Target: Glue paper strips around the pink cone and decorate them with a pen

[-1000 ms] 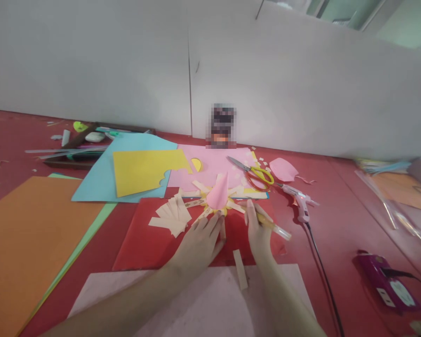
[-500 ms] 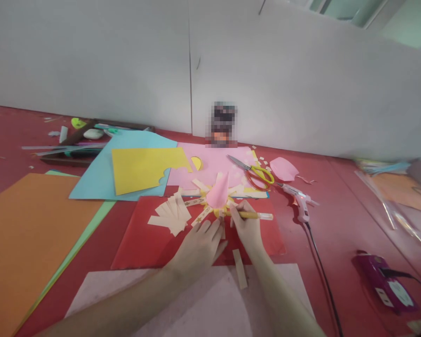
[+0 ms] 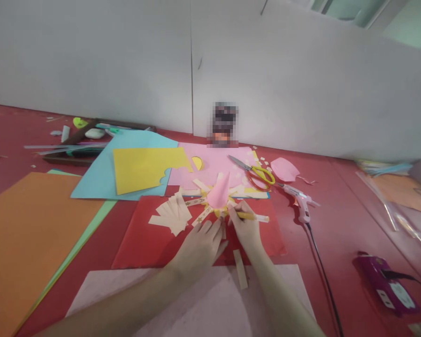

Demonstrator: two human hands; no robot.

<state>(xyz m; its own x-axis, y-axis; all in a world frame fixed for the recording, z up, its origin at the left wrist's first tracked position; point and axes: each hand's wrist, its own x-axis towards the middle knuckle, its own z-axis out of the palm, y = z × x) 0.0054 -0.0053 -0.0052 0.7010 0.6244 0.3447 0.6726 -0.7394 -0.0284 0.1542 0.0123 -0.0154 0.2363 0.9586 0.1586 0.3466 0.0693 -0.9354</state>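
The left hand (image 3: 198, 245) is lying flat and open on the red sheet (image 3: 140, 243), fingers close together, pressing down beside the paper rays (image 3: 200, 216). If it is slipping, the paper could be sliding and the marks could be going crooked. The pink cone (image 3: 219, 191) is standing in the middle of the rays, just above both hands. A bumping finger could be squashing its point. The right hand (image 3: 247, 229) is holding a yellow pen (image 3: 254, 216) tight, and the pen tip is touching a ray just under the cone. Pushing too hard could be tearing that thin ray. The glue gun (image 3: 301, 203) is lying to the right, and its cord is running near the right arm, so the arm could be catching it.

The big orange sheet (image 3: 31, 234) on the left is looking smooth and flat. The yellow sheet (image 3: 143, 168) is lying on the light blue sheet (image 3: 98, 180) and is showing a wavy bite cut from one corner. The tan strips (image 3: 171, 214) are spreading like a fan. The cone is rolled paper, pointy on top. The scissors (image 3: 256, 172) are showing shiny blades and yellow and orange handles. The purple power strip (image 3: 386, 285) is looking like hard plastic.
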